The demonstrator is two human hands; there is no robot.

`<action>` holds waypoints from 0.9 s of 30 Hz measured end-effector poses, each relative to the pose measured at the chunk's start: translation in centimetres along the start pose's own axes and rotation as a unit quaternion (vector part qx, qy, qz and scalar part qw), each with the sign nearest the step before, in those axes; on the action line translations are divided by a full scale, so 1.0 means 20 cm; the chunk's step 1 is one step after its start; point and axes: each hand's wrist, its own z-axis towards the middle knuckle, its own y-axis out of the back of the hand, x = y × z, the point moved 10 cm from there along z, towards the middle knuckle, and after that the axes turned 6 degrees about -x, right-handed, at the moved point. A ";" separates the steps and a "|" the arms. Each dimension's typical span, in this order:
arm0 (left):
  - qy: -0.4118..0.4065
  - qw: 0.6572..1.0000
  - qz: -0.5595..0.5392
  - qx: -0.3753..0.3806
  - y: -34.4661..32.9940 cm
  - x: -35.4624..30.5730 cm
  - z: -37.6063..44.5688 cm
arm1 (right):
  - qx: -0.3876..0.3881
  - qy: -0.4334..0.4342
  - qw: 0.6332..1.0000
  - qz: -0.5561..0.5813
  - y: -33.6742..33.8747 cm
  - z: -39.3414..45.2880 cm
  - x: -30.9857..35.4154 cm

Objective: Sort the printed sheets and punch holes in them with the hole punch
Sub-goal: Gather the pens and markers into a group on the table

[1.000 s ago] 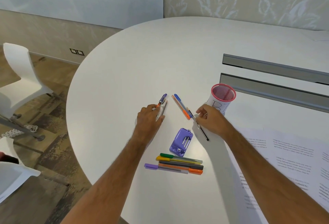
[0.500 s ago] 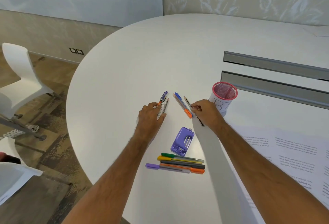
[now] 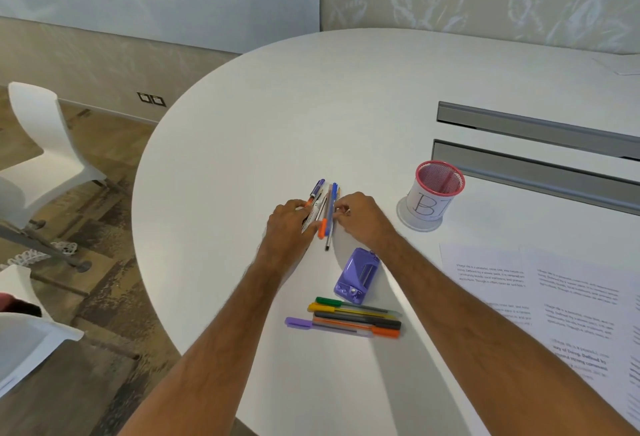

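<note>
Head view. Since the earlier frames, the two hands have drawn together, merging two separate pen groups into one bundle of pens (image 3: 325, 208) beyond the hole punch (image 3: 358, 276). Left hand (image 3: 294, 222) and right hand (image 3: 356, 217) press the bundle from either side with curled fingers. The hole punch lies untouched; the printed sheets (image 3: 540, 300), right of it, appear unsorted and unpunched.

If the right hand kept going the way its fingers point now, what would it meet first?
The right hand points left, fingers already at the gathered pens; beyond them it would meet the left hand pressing from the other side.
</note>
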 end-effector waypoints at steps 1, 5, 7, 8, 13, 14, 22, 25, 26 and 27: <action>-0.002 1.000 -0.002 0.000 0.00 0.00 0.00 | 0.004 0.006 1.000 0.000 -0.01 -0.01 0.03; -0.023 0.999 0.024 -0.005 0.02 0.01 -0.01 | 0.018 0.019 0.999 -0.023 -0.06 -0.04 0.10; -0.054 0.997 0.052 -0.008 0.01 -0.01 -0.03 | 0.024 0.018 0.999 -0.017 -0.08 -0.05 0.12; -0.064 0.996 0.056 -0.011 0.01 -0.01 -0.04 | 0.031 0.018 0.999 -0.016 -0.09 -0.05 0.13; -0.077 0.991 0.114 -0.007 -0.01 -0.02 -0.06 | 0.057 0.018 0.998 -0.016 -0.13 -0.06 0.19; -0.080 0.989 0.122 -0.006 -0.01 -0.01 -0.07 | 0.062 0.017 0.998 -0.016 -0.14 -0.07 0.20; -0.093 0.982 0.162 0.006 0.02 0.07 -0.11 | 0.078 0.030 0.996 -0.026 -0.17 -0.14 0.22; -0.083 0.983 0.162 -0.013 0.06 0.12 -0.12 | 0.056 0.060 0.996 -0.041 -0.12 -0.18 0.20; -0.076 0.984 0.161 -0.015 0.08 0.14 -0.12 | 0.043 0.070 0.996 -0.039 -0.09 -0.19 0.20; -0.071 0.985 0.156 -0.014 0.08 0.15 -0.12 | 0.030 0.080 0.996 -0.032 -0.05 -0.21 0.19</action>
